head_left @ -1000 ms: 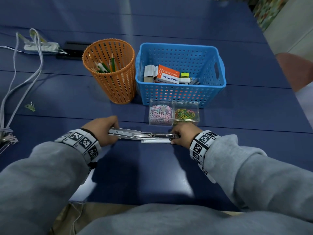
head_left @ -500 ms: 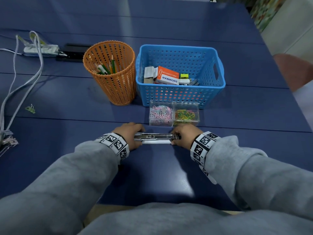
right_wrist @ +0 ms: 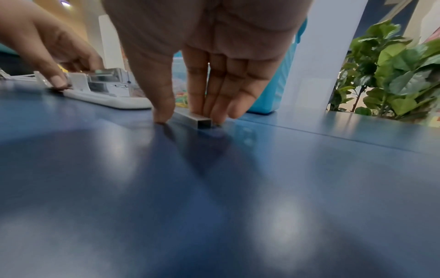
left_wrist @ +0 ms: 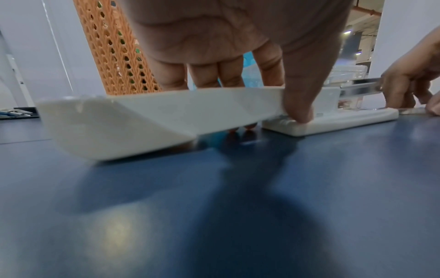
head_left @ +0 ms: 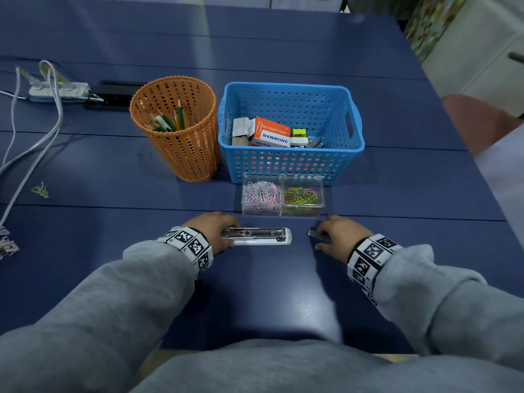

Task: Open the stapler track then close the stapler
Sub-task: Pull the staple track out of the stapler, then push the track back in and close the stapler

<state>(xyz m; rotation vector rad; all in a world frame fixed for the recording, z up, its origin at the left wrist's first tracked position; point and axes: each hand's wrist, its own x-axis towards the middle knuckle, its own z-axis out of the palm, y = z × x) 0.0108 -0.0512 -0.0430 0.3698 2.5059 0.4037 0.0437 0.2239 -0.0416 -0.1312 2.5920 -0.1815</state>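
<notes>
Blue table (head_left: 85, 171) fills the scene, leafy green plant (right_wrist: 390, 75) off its far right edge. White plastic stapler (head_left: 256, 237) lies flat near the front edge, folded fully open: base with metal track pointing right, white top cover (left_wrist: 147, 120) swung out left, resting on the table under the left hand. Left hand (head_left: 214, 230) grips the stapler's hinge end, thumb (left_wrist: 297, 105) pressing down on the base, fingers curled behind the cover. Right hand (head_left: 338, 233) is just right of the stapler, not touching it, pinching a silver strip of staples (right_wrist: 194, 117) between thumb and fingertips; strip sits on the table. In the left wrist view the strip looks in line with the track, but depth there is unclear. Behind the stapler, two clear plastic boxes of coloured paper clips (head_left: 282, 195) side by side. Behind those, blue perforated plastic basket (head_left: 292, 109) holding an orange box and small items. Orange mesh pencil cup (head_left: 181, 148) with pencils just left of the basket. White cables (head_left: 42, 123) and power strip far left.
</notes>
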